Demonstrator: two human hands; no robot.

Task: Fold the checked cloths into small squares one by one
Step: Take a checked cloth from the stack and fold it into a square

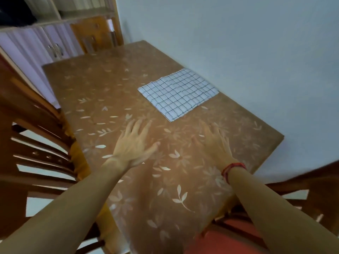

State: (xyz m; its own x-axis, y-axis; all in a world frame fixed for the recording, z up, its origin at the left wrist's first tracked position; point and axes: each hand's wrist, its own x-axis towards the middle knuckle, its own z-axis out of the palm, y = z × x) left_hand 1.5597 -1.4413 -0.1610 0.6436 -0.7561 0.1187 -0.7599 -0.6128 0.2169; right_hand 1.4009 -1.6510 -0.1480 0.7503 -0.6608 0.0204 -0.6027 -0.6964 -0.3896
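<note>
- left hand [134, 143]: frame centre, fingers straight and spread, holds nothing
- right hand [216, 142]: right of centre, fingers extended, blurred, nothing gripped; red thread wristband [232, 169]
- white black-grid checked cloth [178, 93]: flat, upper right of centre, beyond both hands, untouched
- brown floral-print table cover [110, 88] underneath
- wooden slatted chair [36, 143] at left edge

The checked cloth [178, 94] lies flat on the surface [95, 85], right of centre in the frame, by the wall. Below it, apart from it, the left hand [136, 143] and right hand [216, 142] spread side by side. A chair [36, 143] stands at frame left, with a cabinet [55, 43] at upper left.
</note>
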